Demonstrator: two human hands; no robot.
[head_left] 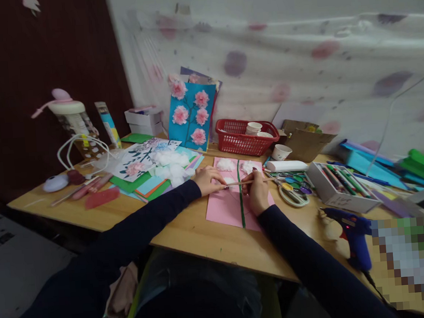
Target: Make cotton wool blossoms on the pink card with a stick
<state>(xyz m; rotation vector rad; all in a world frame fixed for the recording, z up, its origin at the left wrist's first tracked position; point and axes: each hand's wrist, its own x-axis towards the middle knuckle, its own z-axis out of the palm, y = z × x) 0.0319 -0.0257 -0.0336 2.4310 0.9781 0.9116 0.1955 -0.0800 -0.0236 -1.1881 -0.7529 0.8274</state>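
Observation:
A pink card point(217, 212) lies on the table, with a dark green strip point(241, 200) running down its middle. White cotton tufts point(226, 164) sit on its upper part, one on either side of the strip. Across the card lies a thin wooden stick point(233, 183), roughly level. My right hand point(258, 193) grips it near its right part, fingers closed. My left hand point(208, 180) rests over the card's left edge, thumb and fingertips pinched at the stick's left end. A small white tuft shows just beyond those fingertips, partly hidden.
Scissors point(294, 197) and a box of markers point(341, 188) lie to the right, with a blue glue gun point(353, 231) nearer. Behind stand a red basket point(245, 144) and a blue flower card point(181, 132). Coloured paper point(130, 184) and loose cotton point(175, 173) spread leftward.

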